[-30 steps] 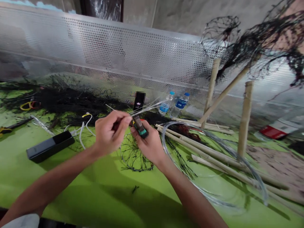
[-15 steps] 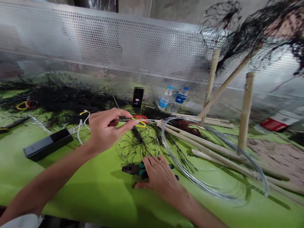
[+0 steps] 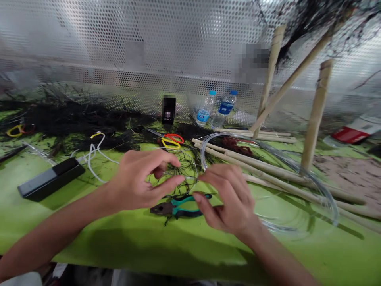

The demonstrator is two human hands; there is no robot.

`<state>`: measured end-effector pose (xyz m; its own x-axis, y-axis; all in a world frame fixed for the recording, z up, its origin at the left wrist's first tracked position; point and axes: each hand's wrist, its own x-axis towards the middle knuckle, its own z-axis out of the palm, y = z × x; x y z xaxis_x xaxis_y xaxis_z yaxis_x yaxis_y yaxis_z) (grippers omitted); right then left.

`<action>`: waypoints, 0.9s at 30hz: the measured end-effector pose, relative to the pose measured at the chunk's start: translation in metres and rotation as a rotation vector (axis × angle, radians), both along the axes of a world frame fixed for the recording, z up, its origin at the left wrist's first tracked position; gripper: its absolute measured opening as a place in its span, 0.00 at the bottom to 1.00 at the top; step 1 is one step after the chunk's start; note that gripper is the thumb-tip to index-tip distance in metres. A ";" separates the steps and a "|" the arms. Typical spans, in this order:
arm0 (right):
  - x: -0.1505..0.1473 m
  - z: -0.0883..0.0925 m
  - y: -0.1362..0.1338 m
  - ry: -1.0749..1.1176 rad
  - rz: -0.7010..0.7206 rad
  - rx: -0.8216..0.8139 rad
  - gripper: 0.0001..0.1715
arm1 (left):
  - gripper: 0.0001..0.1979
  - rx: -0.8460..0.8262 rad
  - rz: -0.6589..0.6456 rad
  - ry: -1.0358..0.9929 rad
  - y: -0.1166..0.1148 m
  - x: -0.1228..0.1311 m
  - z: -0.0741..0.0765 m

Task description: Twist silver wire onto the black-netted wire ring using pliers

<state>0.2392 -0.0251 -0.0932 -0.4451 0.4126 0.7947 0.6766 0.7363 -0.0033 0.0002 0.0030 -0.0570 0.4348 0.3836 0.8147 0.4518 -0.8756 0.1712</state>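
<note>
My left hand point(image 3: 145, 178) is raised over the table, fingers curled, with a gap between thumb tip and index tip. A thin clear wire point(image 3: 190, 178) runs from it toward my right hand and appears to be held in the curled fingers. My right hand point(image 3: 229, 196) is near the wire's other side, thumb apart from the bent fingers and nothing plainly between them. Pliers with green-and-black handles point(image 3: 184, 206) lie below both hands; my right thumb partly covers a handle. Behind the hands lies a ring of knotted black netting point(image 3: 187, 161), partly hidden.
A coil of clear wire point(image 3: 204, 153) and bamboo poles point(image 3: 268, 180) lie at right. Red-and-yellow scissors point(image 3: 171, 142), a phone point(image 3: 168, 111) and two water bottles point(image 3: 225, 108) are farther back. A black power bank point(image 3: 52, 178) with a white cable lies left.
My right hand has let go of the pliers and risen to the right of the left hand. My left hand has come lower and slightly right. The view has tilted downward.
</note>
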 end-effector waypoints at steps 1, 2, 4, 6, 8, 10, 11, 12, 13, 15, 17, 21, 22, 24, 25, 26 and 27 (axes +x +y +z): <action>0.004 -0.012 0.000 0.033 -0.015 0.090 0.20 | 0.06 0.004 -0.010 0.020 -0.002 0.001 0.000; 0.009 -0.024 -0.002 0.081 -0.079 0.213 0.24 | 0.06 0.012 -0.021 0.033 -0.004 0.001 0.000; 0.018 -0.039 -0.010 0.179 -0.156 0.417 0.27 | 0.06 0.013 -0.040 0.034 -0.005 0.002 0.001; 0.023 -0.044 -0.019 0.012 -0.078 0.266 0.28 | 0.05 -0.025 -0.054 0.022 -0.004 0.002 0.002; 0.022 -0.041 -0.026 -0.301 0.009 -0.149 0.32 | 0.04 -0.071 -0.050 -0.001 -0.001 0.002 0.004; 0.017 -0.039 -0.027 -0.502 -0.041 -0.470 0.35 | 0.06 -0.073 -0.011 -0.035 0.002 0.001 0.007; 0.013 -0.039 -0.025 -0.560 -0.086 -0.559 0.34 | 0.07 -0.060 0.015 -0.051 0.004 0.000 0.008; 0.009 -0.039 -0.021 -0.610 -0.118 -0.618 0.31 | 0.07 -0.047 0.048 -0.071 0.005 0.000 0.010; 0.005 -0.041 -0.017 -0.653 -0.131 -0.659 0.29 | 0.07 -0.040 0.082 -0.093 0.007 -0.001 0.012; -0.002 -0.043 -0.008 -0.708 -0.119 -0.708 0.27 | 0.07 -0.077 0.129 -0.140 0.011 -0.003 0.017; -0.004 -0.043 -0.001 -0.699 -0.112 -0.732 0.25 | 0.06 -0.190 0.128 -0.186 0.015 -0.005 0.021; 0.004 -0.032 -0.005 -0.590 -0.119 -0.834 0.21 | 0.06 -0.429 0.035 -0.239 0.023 -0.011 0.025; 0.008 -0.028 -0.010 -0.550 -0.109 -0.865 0.22 | 0.06 -0.461 0.019 -0.257 0.024 -0.012 0.025; 0.014 -0.020 -0.021 -0.462 -0.093 -0.925 0.21 | 0.06 -0.495 0.010 -0.299 0.024 -0.014 0.026; 0.015 -0.017 -0.027 -0.371 -0.077 -0.983 0.20 | 0.06 -0.498 0.012 -0.321 0.023 -0.015 0.026; 0.014 -0.014 -0.032 -0.227 -0.044 -1.074 0.19 | 0.06 -0.496 0.015 -0.343 0.022 -0.015 0.027; 0.012 -0.012 -0.037 -0.011 0.012 -1.195 0.19 | 0.06 -0.491 0.019 -0.357 0.020 -0.014 0.027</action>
<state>0.2515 -0.0619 -0.1054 -0.4588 0.8837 -0.0931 0.6741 0.2778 -0.6844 -0.0141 0.0232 -0.0302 0.1570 0.7567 0.6346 0.3070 -0.6482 0.6969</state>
